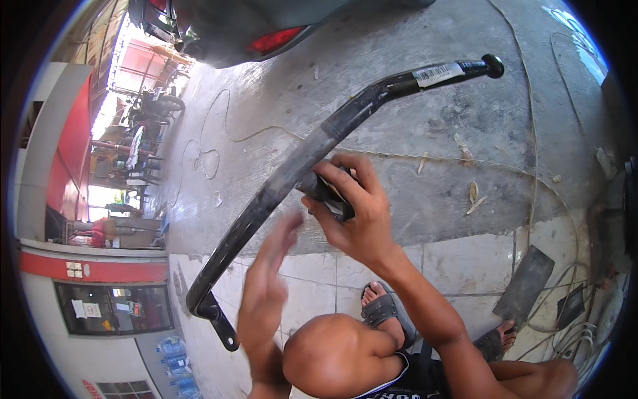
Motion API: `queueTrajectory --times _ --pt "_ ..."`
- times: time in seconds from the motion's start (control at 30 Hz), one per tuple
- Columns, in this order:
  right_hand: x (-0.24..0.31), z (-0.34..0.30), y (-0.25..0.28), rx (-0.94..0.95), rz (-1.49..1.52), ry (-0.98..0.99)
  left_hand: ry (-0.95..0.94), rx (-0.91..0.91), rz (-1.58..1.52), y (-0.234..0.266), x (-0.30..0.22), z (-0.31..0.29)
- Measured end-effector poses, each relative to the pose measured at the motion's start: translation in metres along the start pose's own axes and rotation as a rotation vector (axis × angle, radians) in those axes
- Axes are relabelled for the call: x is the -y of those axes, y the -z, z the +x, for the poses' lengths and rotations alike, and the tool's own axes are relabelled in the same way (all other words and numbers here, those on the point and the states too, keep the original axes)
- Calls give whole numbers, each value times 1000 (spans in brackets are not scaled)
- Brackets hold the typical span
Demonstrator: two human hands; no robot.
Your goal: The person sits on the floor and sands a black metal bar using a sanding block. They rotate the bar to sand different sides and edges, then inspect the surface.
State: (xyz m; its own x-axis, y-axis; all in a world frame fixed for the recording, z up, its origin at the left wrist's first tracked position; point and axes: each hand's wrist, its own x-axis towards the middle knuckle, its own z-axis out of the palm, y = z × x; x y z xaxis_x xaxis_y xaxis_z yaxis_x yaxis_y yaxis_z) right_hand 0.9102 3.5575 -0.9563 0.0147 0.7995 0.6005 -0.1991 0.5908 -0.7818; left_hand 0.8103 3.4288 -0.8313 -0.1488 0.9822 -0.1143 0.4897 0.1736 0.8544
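Observation:
A long bent black metal bar (234, 241) slants across the middle of the view. It has a round knob at its upper right end, a pale label near that end and a flat bracket with a hole at its lower left. Its middle stretch looks dull and grey, while the rest is glossy. My right hand (359, 209) is closed on a folded piece of black sandpaper (325, 191), next to the dull stretch. Blurred by motion, my left hand (266, 272) is just below the bar, its fingers stretched out and nothing seen in them. What supports the bar is hidden.
A dark car (266, 26) with a red rear light stands at the top. A thin cord (412, 155) crosses the concrete. Dark sheets (525, 282) and coiled hoses (578, 346) lie at the right. Blue water bottles (176, 362) stand at lower left; motorcycles (156, 106) stand farther off.

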Motion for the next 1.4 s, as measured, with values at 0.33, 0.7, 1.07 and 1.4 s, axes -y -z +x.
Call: queueTrajectory --times 0.33,0.7,1.07,1.4 --pt "-14 20 2 38 60 -40 134 25 710 73 -74 22" --pt "-46 50 2 216 249 -120 -24 30 684 15 -99 22" --pt "-6 2 -42 407 338 -33 -812 433 925 37 -52 22" --pt "-3 -29 -46 212 438 -69 -845 397 673 39 -37 5"
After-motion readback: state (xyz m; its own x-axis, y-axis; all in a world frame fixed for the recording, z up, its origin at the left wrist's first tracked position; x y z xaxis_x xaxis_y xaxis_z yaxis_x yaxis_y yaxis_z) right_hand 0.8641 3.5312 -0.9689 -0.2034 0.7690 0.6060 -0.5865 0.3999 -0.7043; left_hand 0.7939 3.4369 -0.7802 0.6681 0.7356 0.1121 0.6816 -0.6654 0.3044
